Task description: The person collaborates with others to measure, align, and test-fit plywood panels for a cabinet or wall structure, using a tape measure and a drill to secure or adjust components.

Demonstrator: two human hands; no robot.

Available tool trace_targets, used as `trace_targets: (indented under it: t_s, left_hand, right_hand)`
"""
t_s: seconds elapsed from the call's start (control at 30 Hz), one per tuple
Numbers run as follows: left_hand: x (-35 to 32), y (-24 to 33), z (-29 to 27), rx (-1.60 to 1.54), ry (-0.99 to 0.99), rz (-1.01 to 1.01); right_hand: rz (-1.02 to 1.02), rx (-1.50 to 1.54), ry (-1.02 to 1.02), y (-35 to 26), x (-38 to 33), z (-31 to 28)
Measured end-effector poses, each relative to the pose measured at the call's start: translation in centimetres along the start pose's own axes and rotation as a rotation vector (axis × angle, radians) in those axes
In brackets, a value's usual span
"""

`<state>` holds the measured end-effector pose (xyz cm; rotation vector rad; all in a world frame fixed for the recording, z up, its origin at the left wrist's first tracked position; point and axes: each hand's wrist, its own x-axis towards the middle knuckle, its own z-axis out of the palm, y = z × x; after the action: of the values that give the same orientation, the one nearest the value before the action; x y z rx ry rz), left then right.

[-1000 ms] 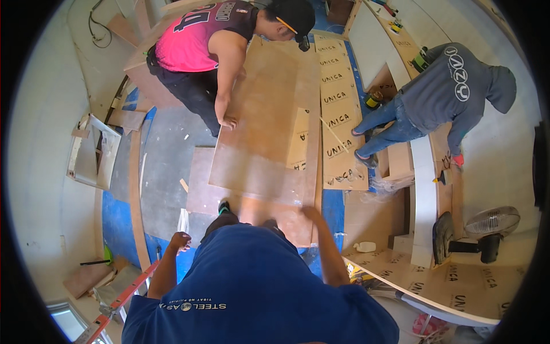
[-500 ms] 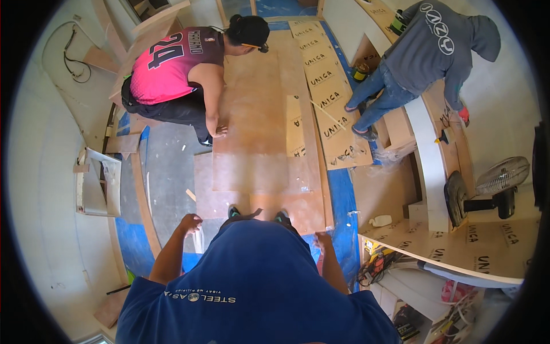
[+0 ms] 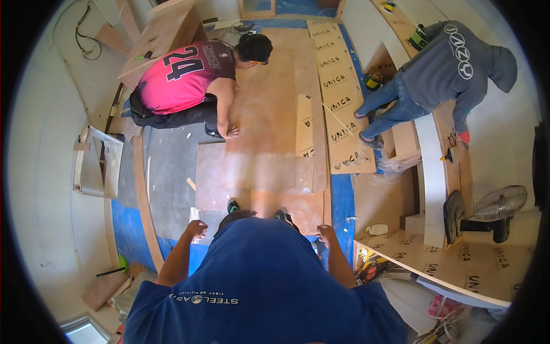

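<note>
My left hand point(image 3: 198, 229) hangs beside my hip with its fingers loosely curled and nothing visible in them. On the other side my right hand point(image 3: 326, 234) hangs in the same way, fingers curled inward; I see no object in it. Neither hand touches anything. A reddish-brown plywood sheet point(image 3: 269, 132) lies on the floor in front of my feet, overlapping other boards. Below and beyond my left hand a small white piece point(image 3: 193, 214) rests on the floor, apart from the fingers.
A person in a pink vest point(image 3: 189, 74) crouches at the plywood's left, a hand on it. Another in a grey hoodie point(image 3: 450, 63) bends over the right-hand bench. A black fan point(image 3: 487, 215) stands at right. A white frame box point(image 3: 97, 163) is left; blue sheeting point(image 3: 342, 212) borders the boards.
My view has shifted, and I have moved slightly forward over the boards. Both my hands still hang at my sides. The crouching person's hand remains on the plywood.
</note>
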<state>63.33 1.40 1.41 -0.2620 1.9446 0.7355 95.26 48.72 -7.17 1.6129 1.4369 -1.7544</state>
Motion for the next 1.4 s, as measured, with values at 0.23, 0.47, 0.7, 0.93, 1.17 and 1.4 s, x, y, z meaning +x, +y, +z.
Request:
trace_targets:
  t_s: [0.23, 0.47, 0.7, 0.93, 1.17, 1.4]
  left_hand:
    - [-1.1, -3.9, 1.1, 0.036, -0.027, -0.129]
    - [-1.4, -0.1, 2.2, -0.054, -0.012, -0.031]
    - [0.1, 3.4, 1.8, -0.046, -0.019, 0.059]
    - [0.1, 2.7, 2.0, 0.028, -0.021, 0.028]
    - [0.7, 0.6, 2.9, 0.006, -0.031, 0.018]
    - [2.6, -1.8, 1.6, -0.033, -0.115, -0.012]
  right_hand:
    - [-0.018, -0.002, -0.03, -0.4, 0.0, 1.3]
    - [-0.109, -0.004, -0.075, -2.2, 1.5, 2.4]
    - [-0.161, -0.002, -0.03, -3.1, 1.7, 1.4]
    - [-0.076, -0.013, -0.024, -1.2, 1.0, 0.0]
    - [-0.049, -0.019, -0.015, 0.5, 1.1, -0.7]
    - [-0.138, 0.118, -0.107, 0.3, 2.6, 0.6]
